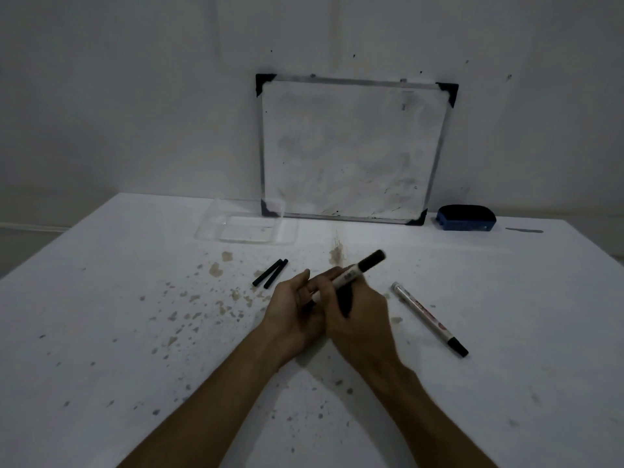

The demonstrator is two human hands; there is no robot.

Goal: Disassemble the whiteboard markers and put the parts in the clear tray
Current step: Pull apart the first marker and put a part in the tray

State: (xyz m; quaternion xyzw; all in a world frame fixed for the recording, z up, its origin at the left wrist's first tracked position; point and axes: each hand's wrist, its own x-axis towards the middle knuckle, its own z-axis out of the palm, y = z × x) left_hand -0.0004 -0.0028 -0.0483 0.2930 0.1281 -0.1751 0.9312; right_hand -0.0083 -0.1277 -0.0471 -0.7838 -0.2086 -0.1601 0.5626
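Note:
Both hands meet at the middle of the table around one whiteboard marker (358,270), white-bodied with a black cap pointing up and to the right. My right hand (358,309) grips its barrel, and my left hand (297,305) holds its lower end. A second marker (427,315) lies flat on the table to the right, its black cap toward me. Two short black rods (270,272) lie side by side just left of my hands. The clear tray (246,228) sits further back on the left, with nothing visible inside.
A small whiteboard (351,150) leans against the back wall behind the tray. A blue eraser (466,217) rests at the back right. The white table (135,332) is speckled with brown and grey stains.

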